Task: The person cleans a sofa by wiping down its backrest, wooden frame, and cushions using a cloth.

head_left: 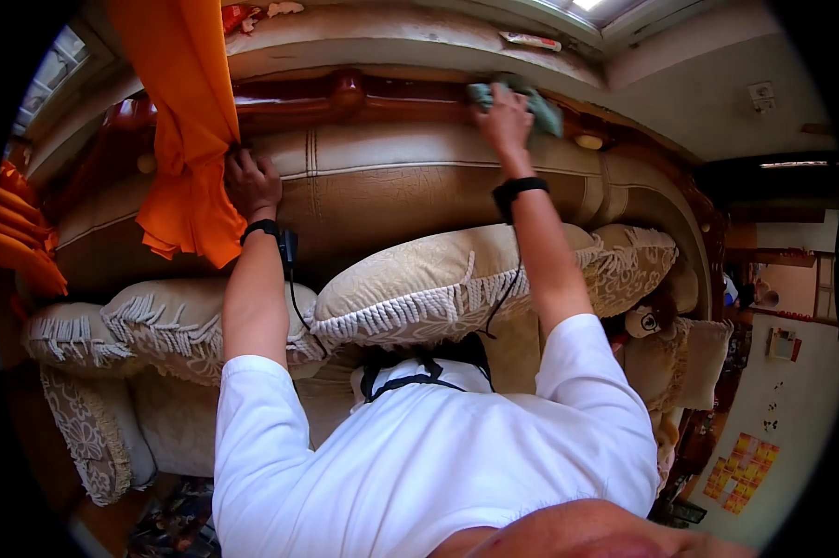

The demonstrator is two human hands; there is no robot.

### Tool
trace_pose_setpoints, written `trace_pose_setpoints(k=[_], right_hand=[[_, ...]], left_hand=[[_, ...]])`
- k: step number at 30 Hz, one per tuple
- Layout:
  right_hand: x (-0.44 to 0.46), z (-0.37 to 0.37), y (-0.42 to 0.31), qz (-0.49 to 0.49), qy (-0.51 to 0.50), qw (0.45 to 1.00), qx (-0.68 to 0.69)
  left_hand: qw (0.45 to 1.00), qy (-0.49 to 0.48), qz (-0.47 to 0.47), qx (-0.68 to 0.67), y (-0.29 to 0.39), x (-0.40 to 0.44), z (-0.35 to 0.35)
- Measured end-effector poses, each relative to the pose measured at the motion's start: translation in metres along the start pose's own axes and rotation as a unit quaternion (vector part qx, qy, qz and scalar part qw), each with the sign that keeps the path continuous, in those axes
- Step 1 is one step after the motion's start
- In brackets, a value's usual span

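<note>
My right hand [506, 121] presses a grey-green cloth [542, 112] against the glossy wooden trim [401, 98] along the top of the sofa back. Its fingers are wrapped over the cloth, which bunches out to the right. My left hand [252, 181] leans on the tan leather sofa back [382, 186], with bent fingers somewhat apart and nothing seen in them. Right beside it hangs an orange curtain [191, 167], whose edge meets the fingers. A dark band with a cable is on each wrist.
Fringed cushions [410, 279] line the seat below my arms. On the window ledge [391, 37] lie a small tube-like packet [531, 41] and a red wrapper [241, 17]. A plush toy [647, 321] sits among cushions at the right. A socket [760, 96] is on the wall.
</note>
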State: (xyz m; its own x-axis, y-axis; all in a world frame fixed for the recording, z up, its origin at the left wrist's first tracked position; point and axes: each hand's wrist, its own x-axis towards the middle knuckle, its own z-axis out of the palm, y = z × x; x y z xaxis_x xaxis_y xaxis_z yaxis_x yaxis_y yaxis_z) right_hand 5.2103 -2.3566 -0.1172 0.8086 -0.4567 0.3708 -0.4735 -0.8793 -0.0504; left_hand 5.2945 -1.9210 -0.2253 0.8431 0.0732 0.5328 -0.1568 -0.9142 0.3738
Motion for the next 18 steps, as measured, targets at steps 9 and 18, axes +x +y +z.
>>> trace_pose_setpoints(k=[9,18], right_hand=[[0.005,-0.001,-0.014,0.001,0.019,0.999,-0.046],[-0.034,-0.011,-0.091,-0.214,0.018,0.973,0.08]], left_hand=[[1.0,0.018,0.009,0.021,-0.001,0.002,0.0],[1.0,-0.014,-0.001,-0.005,0.003,0.003,-0.002]])
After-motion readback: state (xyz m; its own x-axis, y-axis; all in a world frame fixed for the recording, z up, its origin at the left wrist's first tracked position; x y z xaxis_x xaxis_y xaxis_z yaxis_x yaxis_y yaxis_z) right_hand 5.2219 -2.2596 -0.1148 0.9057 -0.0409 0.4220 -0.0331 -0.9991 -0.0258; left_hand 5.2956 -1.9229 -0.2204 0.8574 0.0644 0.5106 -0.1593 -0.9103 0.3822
